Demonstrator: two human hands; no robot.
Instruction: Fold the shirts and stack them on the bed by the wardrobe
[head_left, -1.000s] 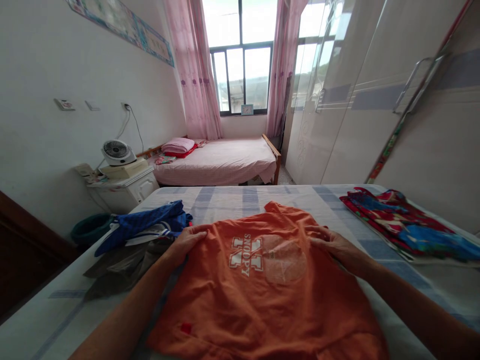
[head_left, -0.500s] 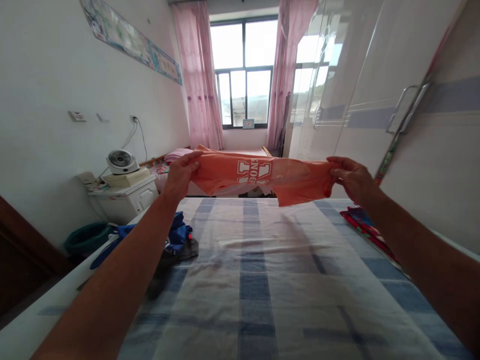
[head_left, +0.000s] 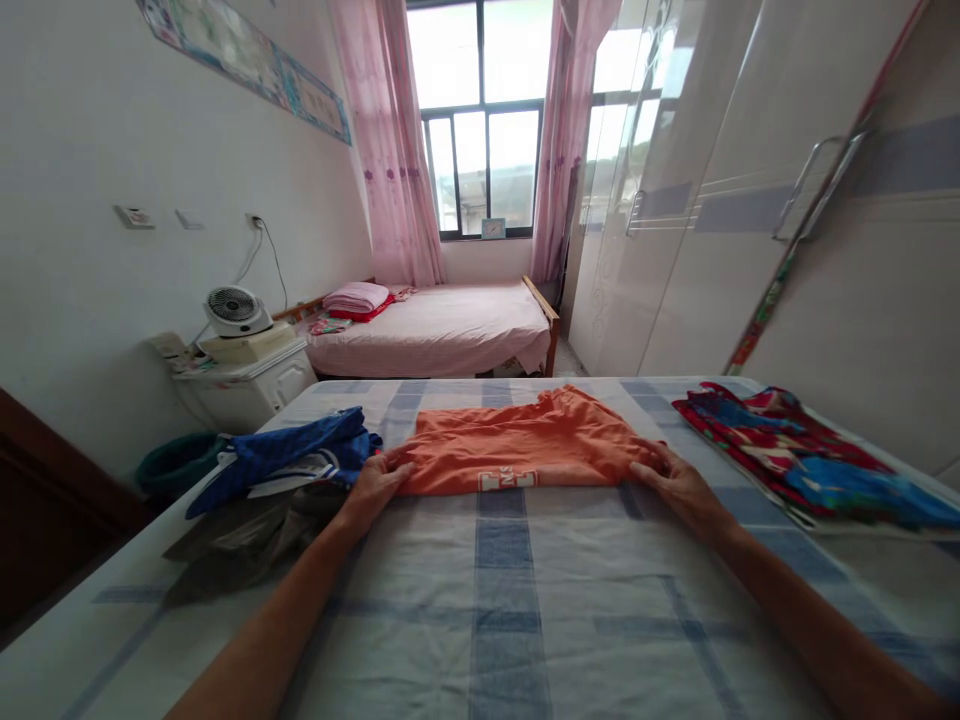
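An orange T-shirt [head_left: 517, 440] with white lettering lies spread sideways across the far part of the bed [head_left: 502, 590], its printed side folded over at the near edge. My left hand [head_left: 382, 483] pinches the shirt's near left corner. At the near right corner, my right hand [head_left: 671, 478] grips the cloth between thumb and fingers. Close beside my left hand is a heap of clothes, with a blue garment [head_left: 292, 450] on top of a dark grey one [head_left: 255, 530].
A folded red and blue patterned cloth [head_left: 795, 455] rests on the bed's right side. Beyond stands a second bed with a pink sheet [head_left: 442, 325]. A white nightstand [head_left: 247, 385] with a fan [head_left: 236, 310] is at left, glossy wardrobes [head_left: 697, 200] at right.
Both hands have come down and nearer with the orange T-shirt, from holding it stretched in the air to laying it on the bed. The view has tilted slightly downward.
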